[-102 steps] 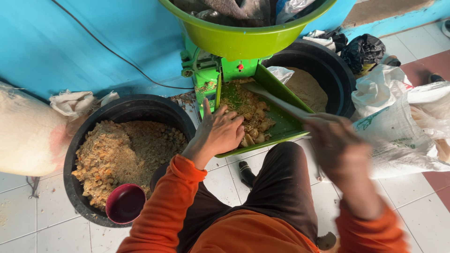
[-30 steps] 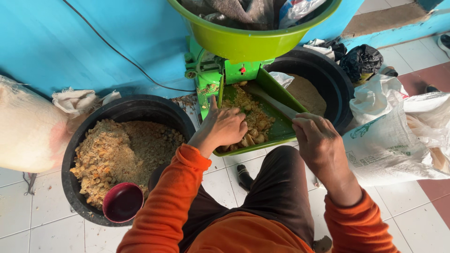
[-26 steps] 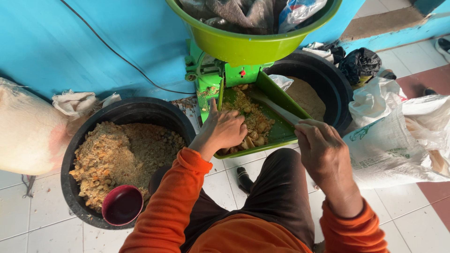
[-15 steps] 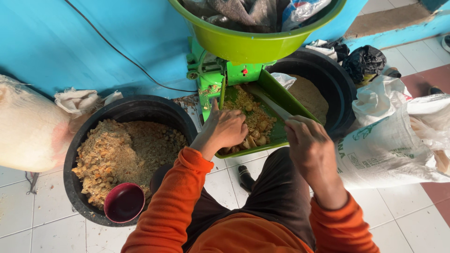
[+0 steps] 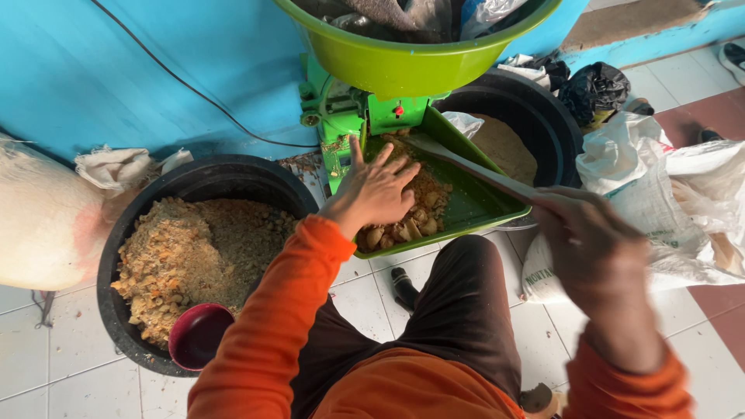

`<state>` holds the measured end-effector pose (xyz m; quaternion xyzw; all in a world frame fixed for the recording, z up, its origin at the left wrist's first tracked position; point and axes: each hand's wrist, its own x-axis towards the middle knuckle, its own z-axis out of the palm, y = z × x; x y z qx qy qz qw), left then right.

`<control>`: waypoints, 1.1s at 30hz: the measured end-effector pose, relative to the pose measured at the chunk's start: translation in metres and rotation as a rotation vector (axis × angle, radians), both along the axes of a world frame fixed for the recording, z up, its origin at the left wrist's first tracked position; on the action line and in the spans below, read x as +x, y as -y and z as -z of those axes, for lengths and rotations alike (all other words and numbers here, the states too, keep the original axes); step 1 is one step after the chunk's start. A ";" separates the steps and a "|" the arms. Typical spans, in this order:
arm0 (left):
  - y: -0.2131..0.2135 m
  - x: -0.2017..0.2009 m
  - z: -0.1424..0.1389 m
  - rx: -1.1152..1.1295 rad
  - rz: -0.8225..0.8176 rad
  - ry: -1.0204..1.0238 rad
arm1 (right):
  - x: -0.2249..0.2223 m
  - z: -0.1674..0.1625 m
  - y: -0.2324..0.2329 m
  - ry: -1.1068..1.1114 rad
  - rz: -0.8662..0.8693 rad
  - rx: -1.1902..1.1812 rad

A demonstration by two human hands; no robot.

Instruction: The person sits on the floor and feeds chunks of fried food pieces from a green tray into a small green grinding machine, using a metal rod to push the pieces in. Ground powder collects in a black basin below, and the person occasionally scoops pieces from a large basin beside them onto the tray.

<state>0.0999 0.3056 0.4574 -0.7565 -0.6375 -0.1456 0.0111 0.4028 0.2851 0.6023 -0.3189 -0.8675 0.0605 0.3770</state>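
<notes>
Left hand [image 5: 375, 190] spread flat on feed [image 5: 423, 209]; right hand [image 5: 594, 244] grips stick [image 5: 473, 167].

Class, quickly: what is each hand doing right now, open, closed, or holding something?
Left hand: open, fingers spread, resting on the feed mix in the green tray.
Right hand: closed around a flat stick.

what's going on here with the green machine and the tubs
A person in orange sleeves sits on the tiled floor facing a green machine with a green bowl on top. The left hand lies flat on brownish lumpy feed in the green tray at the machine's front. The right hand, blurred, holds a long flat stick that reaches into the tray. To the left, a black tub holds more crumbly mix and a dark red scoop; another black tub stands behind the tray.
</notes>
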 end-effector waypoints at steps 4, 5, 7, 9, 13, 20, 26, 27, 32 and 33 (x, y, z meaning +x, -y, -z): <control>-0.008 0.000 -0.012 -0.326 -0.065 -0.092 | 0.015 -0.039 0.021 0.071 0.032 0.001; -0.005 -0.001 -0.016 -0.294 -0.063 -0.058 | 0.012 -0.040 0.019 0.070 0.023 -0.016; 0.010 -0.002 -0.022 -0.237 -0.056 0.013 | 0.007 -0.036 0.015 0.062 -0.021 -0.045; 0.022 0.000 -0.024 -0.184 -0.073 0.081 | -0.005 -0.022 0.006 0.090 -0.069 -0.008; 0.040 0.003 -0.022 -0.043 -0.101 0.115 | -0.040 0.019 -0.002 0.105 -0.142 0.127; 0.039 0.001 -0.023 -0.040 -0.090 0.090 | -0.080 0.054 0.014 0.019 -0.106 0.139; 0.040 0.002 -0.023 -0.037 -0.081 0.097 | -0.089 0.070 0.005 0.031 -0.046 0.145; 0.041 0.002 -0.023 -0.009 -0.081 0.109 | -0.091 0.072 -0.001 0.028 -0.031 0.143; 0.041 0.000 -0.024 -0.049 -0.092 0.097 | -0.069 0.054 -0.008 -0.038 -0.015 0.139; 0.041 0.001 -0.024 -0.044 -0.090 0.102 | -0.059 0.045 -0.002 -0.040 -0.004 0.129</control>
